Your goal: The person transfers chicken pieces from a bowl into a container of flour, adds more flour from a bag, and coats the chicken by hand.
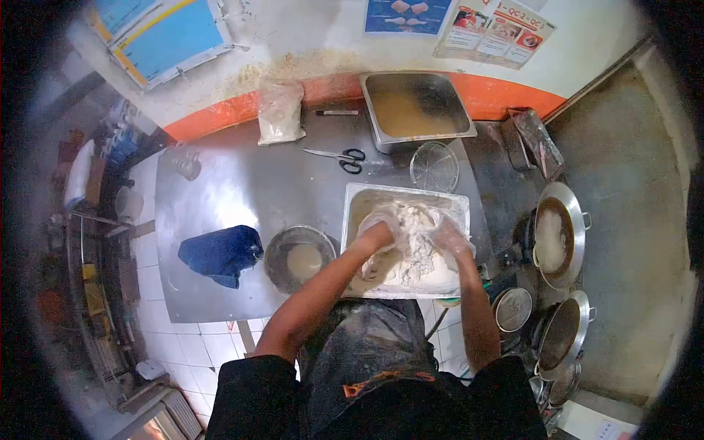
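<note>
A: Lettered items?
B: One wall poster (pixel 500 35), part legible: "QC 2 - QC 3". One blue poster (pixel 407 16), print too small. One apron (pixel 367 352), orange marking illegible.
A: Hands?
B: Left hand (pixel 450 237), right hand (pixel 380 233), both in lumpy white powder (pixel 416 253), inside the rectangular tray (pixel 405 295) on the metal desk (pixel 213 176). Fingers obscured; whether spread or pinching, cannot tell.

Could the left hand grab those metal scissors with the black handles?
Probably yes. The metal scissors lie uncovered on the shiny steel table, beyond the pale rectangular tray. The left hand is down in the tray's white powder, so it would have to lift over the rim, but nothing else seems to block it.
</note>
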A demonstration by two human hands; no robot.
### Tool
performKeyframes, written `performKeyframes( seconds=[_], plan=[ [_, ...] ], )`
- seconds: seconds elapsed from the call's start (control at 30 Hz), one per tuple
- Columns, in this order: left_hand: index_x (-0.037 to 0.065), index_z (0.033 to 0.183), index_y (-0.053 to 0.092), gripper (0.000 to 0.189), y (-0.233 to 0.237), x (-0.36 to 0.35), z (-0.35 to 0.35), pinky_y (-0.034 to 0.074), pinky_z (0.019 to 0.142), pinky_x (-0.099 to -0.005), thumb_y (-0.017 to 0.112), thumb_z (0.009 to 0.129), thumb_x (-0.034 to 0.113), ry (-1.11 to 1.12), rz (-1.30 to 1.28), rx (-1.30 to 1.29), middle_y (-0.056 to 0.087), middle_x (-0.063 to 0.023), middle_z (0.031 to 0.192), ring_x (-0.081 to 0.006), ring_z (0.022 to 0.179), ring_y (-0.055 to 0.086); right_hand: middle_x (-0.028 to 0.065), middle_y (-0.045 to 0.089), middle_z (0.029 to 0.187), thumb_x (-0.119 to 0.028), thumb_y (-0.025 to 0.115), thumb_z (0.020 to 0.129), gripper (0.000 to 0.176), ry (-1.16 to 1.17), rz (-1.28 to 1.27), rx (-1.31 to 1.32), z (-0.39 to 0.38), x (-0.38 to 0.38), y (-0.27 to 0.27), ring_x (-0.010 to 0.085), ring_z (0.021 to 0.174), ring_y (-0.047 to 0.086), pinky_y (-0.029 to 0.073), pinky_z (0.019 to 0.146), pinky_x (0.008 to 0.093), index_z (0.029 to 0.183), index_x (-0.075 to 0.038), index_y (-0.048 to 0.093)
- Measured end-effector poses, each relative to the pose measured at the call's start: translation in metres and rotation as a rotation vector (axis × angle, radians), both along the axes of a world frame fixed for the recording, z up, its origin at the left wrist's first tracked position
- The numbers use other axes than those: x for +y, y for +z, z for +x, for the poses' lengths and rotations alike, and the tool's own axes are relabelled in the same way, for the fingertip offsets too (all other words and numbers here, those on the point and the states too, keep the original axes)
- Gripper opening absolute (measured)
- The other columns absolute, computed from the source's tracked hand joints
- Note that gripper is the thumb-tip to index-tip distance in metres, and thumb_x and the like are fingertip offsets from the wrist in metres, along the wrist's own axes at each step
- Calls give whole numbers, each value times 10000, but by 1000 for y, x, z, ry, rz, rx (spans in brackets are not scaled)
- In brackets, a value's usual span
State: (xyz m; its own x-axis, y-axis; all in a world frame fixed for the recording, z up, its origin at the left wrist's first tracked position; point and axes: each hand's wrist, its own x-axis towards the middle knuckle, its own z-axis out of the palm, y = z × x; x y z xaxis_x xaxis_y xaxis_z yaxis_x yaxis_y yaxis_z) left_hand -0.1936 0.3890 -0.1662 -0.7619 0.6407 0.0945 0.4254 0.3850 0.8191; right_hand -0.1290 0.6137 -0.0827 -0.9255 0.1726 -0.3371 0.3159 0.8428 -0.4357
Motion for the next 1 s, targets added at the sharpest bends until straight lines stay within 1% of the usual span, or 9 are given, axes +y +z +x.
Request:
performKeyframes(
  seconds=[0.37,0.5,0.57,0.6,0.7,0.8,0.93,0.97,1.0],
  plan=[
    [-15,1016,676,406,-29,-15,9,525,863,-477,712,814,335,-183,-158,-119,684,-245,970,-393,937,671,198,548,1461,-266,377,1104,431,168,-267,390,33,35,-233,364,1381,481,312,1209,428,1407,-2,534],
    [-14,1018,676,418,-32,-18,6,526,865,-479,723,805,343,-108,-122,-121,684,-247,970,-395,937,672,121,668,1020,-140,624,959,211,212,-501,172,19,34,-94,220,893,636,550,859,396,1137,-29,628],
    [-13,1019,676,425,-27,-24,8,526,866,-480,728,800,347,-13,-137,-104,684,-248,970,-397,937,672,122,706,961,-100,596,945,200,884,631,-91,19,59,-128,228,842,663,565,862,397,1119,-32,667],
    [-13,1020,676,428,-23,-29,9,526,866,-480,730,798,349,53,-159,-90,684,-248,970,-397,937,673,122,706,961,-100,596,945,200,886,633,-92,19,61,-107,228,842,663,565,862,397,1119,-32,667],
    [-12,1018,676,430,-2,-30,13,526,861,-484,738,793,349,123,-123,-109,683,-248,960,-402,928,673,239,635,1278,-203,538,969,405,341,9,-127,28,52,-58,358,1255,563,386,1153,431,1284,40,611],
    [-12,1007,675,420,61,-14,31,529,843,-493,746,790,340,87,250,-354,681,-245,928,-412,900,674,82,732,826,-111,594,910,221,605,251,110,32,64,-122,189,745,685,571,851,365,1074,0,692],
    [-12,996,675,409,135,-33,45,531,825,-502,753,787,331,183,583,-571,680,-242,896,-422,871,675,75,683,725,-66,593,864,163,-68,-500,213,37,-6,-11,232,666,670,560,816,395,985,-5,685],
    [-8,978,680,386,124,-41,41,534,809,-508,741,799,329,170,472,-558,678,-236,892,-428,859,673,154,683,1172,-227,585,972,451,318,373,226,51,38,-138,314,1027,647,531,938,440,1395,-71,560],
    [-3,960,685,365,108,-43,39,537,794,-513,729,812,327,155,362,-547,677,-231,889,-434,847,671,154,683,1172,-227,585,972,451,315,371,218,59,56,-144,314,1027,647,531,938,440,1395,-71,560]
  ],
)
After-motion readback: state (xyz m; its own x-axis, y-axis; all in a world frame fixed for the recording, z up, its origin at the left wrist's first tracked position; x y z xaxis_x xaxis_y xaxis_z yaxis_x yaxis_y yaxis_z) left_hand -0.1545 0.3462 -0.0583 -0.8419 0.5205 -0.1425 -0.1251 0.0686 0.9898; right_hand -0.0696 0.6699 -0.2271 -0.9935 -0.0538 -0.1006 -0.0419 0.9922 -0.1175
